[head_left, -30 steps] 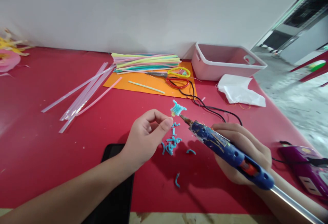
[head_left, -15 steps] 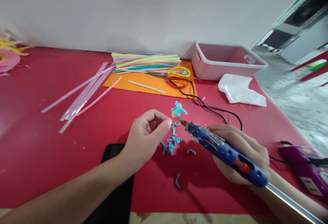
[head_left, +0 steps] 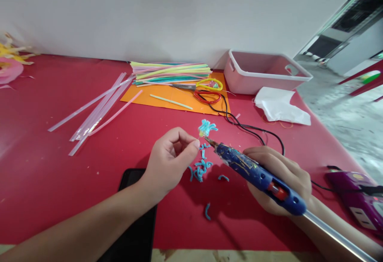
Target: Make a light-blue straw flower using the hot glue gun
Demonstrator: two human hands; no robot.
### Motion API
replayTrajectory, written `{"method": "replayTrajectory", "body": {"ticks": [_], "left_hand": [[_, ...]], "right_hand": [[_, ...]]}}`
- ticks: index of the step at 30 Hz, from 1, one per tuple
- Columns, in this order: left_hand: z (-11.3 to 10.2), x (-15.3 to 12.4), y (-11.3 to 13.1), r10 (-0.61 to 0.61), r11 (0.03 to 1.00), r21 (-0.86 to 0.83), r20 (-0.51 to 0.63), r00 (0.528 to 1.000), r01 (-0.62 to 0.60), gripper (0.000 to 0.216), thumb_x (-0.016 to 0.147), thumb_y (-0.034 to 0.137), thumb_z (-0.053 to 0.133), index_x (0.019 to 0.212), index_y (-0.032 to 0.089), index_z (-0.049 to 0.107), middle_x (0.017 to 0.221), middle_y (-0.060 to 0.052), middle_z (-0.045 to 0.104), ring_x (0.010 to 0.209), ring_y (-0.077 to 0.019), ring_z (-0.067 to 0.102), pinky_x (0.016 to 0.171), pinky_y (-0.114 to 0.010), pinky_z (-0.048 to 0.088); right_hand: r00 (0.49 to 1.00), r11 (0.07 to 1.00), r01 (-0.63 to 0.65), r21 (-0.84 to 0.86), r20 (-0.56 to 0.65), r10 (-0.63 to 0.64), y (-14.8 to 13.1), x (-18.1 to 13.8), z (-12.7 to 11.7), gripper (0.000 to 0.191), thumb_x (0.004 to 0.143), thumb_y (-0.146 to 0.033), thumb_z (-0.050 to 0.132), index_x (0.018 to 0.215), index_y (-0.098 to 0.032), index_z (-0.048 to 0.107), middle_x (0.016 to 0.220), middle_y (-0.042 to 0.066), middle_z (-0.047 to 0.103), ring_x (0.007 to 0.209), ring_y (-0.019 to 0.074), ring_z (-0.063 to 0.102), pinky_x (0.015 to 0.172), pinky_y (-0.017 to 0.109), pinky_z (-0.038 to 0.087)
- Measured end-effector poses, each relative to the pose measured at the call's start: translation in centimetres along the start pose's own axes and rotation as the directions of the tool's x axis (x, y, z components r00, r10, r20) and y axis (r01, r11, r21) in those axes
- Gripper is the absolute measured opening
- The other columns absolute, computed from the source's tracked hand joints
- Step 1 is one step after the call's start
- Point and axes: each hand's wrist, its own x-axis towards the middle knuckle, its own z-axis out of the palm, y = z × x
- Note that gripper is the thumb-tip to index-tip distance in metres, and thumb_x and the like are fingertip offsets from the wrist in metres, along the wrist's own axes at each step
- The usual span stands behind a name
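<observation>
A hot glue gun [head_left: 251, 170], blue and smeared with dried glue, is gripped in my right hand [head_left: 281, 178], a clear glue stick [head_left: 338, 234] jutting from its back end. Its nozzle meets the yellowish base of a small light-blue pipe-cleaner flower [head_left: 207, 127]. My left hand [head_left: 175, 162] is closed in a pinch between thumb and forefinger beside that base, seemingly on the flower's thin stem, which is mostly hidden. Below lie several short blue pipe-cleaner pieces [head_left: 201, 171] on the red table.
A bundle of coloured pipe cleaners [head_left: 170, 72] and scissors [head_left: 206, 90] lie on orange paper [head_left: 164, 102]. Glue sticks [head_left: 98, 110] are at left, a pink bin [head_left: 266, 78] at back right. A black cord [head_left: 245, 125] and purple power strip [head_left: 356, 198] sit right; a dark tablet [head_left: 131, 222] lies under my left forearm.
The blue flower has turned and shifted slightly left. The glue gun has moved a little left with it, its nozzle still at the base.
</observation>
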Motion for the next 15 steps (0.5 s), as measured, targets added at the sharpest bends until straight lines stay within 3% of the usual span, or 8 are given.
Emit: {"method": "replayTrajectory", "body": {"ticks": [9, 15], "left_hand": [[-0.05, -0.13, -0.13, 0.054, 0.998, 0.030, 0.002, 0.999, -0.054, 0.019, 0.087, 0.023, 0.068, 0.074, 0.019, 0.054, 0.061, 0.006, 0.051, 0.054, -0.0058, 0.045, 0.050, -0.016, 0.038], [0.01, -0.22, -0.39, 0.086, 0.986, 0.143, -0.020, 0.996, -0.082, 0.017, 0.088, 0.025, 0.067, 0.075, 0.020, 0.057, 0.062, 0.005, 0.051, 0.056, -0.0077, 0.045, 0.052, -0.019, 0.039]], "right_hand": [[1.000, 1.000, -0.007, 0.029, -0.003, 0.007, -0.08, -0.16, 0.08, 0.028, 0.078, -0.018, 0.061, 0.106, -0.015, 0.057, 0.089, 0.011, 0.068, 0.077, 0.0209, 0.072, 0.066, 0.029, 0.062], [1.000, 0.999, -0.015, 0.029, 0.000, 0.015, -0.04, -0.14, 0.06, 0.028, 0.080, -0.020, 0.061, 0.107, -0.018, 0.057, 0.088, 0.010, 0.069, 0.076, 0.0215, 0.071, 0.063, 0.030, 0.061]]}}
